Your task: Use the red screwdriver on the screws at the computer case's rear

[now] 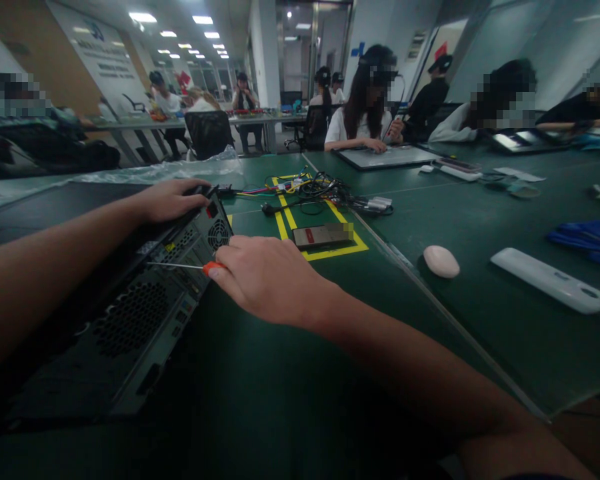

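Observation:
A black desktop computer case (135,373) stands at the left, its metal back panel with vent holes and ports facing me. My left hand (173,200) lies on the top of the case by the far rear corner, fingers stretched out and thumb apart. My right hand (273,277) is closed around the orange handle of a screwdriver (180,266). The thin shaft points left, and its tip meets the back panel near the top edge. Whether the tip sits in a screw is too small to tell.
Beyond the case lie tangled black cables (325,190) and a phone (323,235) within yellow tape (335,253). To the right are a pale rounded object (441,261), a long white device (550,280) and blue cloth (587,243). Across the green table (300,400), a person works at a flat panel (387,157).

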Demonstrator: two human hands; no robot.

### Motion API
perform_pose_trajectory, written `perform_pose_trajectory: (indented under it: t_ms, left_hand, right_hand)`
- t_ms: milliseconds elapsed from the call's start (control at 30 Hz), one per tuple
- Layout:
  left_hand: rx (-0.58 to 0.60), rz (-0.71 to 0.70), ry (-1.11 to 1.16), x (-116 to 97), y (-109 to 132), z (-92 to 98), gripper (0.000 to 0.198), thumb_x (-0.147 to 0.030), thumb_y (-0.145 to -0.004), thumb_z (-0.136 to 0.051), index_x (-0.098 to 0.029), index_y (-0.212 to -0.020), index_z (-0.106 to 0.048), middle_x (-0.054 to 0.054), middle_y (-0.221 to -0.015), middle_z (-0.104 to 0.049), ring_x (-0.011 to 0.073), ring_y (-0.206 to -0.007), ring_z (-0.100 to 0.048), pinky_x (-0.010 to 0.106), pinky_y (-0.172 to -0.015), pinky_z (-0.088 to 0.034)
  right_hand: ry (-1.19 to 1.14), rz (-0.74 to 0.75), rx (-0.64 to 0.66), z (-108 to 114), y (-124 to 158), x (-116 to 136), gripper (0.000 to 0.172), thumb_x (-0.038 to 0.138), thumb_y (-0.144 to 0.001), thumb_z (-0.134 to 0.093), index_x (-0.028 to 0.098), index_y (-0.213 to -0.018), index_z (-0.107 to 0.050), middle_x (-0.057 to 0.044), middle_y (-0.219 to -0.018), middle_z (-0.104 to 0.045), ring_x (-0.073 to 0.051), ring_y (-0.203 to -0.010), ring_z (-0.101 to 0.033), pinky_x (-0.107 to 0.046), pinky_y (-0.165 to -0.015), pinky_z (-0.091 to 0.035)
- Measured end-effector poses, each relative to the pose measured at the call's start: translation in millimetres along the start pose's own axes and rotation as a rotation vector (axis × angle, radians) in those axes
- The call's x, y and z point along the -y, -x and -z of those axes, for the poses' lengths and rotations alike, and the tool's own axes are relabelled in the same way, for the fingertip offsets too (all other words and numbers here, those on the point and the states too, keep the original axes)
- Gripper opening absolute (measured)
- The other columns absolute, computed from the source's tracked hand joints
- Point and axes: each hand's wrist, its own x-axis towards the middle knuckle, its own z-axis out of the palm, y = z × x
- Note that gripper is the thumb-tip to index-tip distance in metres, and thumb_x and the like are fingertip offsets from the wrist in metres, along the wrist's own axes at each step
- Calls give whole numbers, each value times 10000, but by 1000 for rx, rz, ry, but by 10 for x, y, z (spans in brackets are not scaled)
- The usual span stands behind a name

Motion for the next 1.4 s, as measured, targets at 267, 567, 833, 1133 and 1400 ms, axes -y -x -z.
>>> perform_pose_trajectory:
  t_ms: [267,567,833,1133,1400]
  left_hand:
    - [6,-14,-9,7,-1,4,989,-705,-975,-482,-155,-1788,-597,171,-1785,-649,463,-1616,-621,583,-1389,-437]
    - [-21,-27,32,89,-36,-20,1012,-747,-920,-566,-207,-1772,-639,173,-1725,-706,495,-1562,-660,637,-1356,-467]
    - [-12,-13,7,47,-13,-5,1031,-762,-931,-536,-182,-1779,-626,198,-1763,-666,515,-1577,-647,645,-1360,-461]
    - [-2,-33,-21,60,-36,-3,1015,-739,-962,-486,-164,-1792,-599,157,-1792,-653,460,-1618,-621,580,-1390,-441]
    - [-6,-42,-1,76,-43,-18,991,-722,-963,-514,-176,-1785,-609,147,-1792,-659,440,-1620,-631,550,-1396,-443]
  right_hand:
    - [21,48,-9,12,5,-32,298,258,-1193,-679,184,-1481,-702,-113,-1288,-861,-290,-1085,-784,-363,-813,-477]
    - [-69,131,-14,-96,-79,-257,158,293,-1182,-650,221,-1317,-690,-67,-1209,-865,-261,-1022,-770,-331,-766,-392]
    - [-107,102,26,-100,-76,-248,192,289,-1163,-606,238,-1340,-661,-64,-1197,-862,-255,-996,-761,-326,-734,-364]
    - [-14,49,25,-47,-29,-99,287,284,-1197,-577,227,-1469,-651,-106,-1236,-892,-296,-1026,-814,-342,-756,-460]
    - [88,11,3,-3,5,55,305,230,-1246,-478,235,-1475,-680,-97,-1225,-909,-294,-1051,-856,-347,-770,-522]
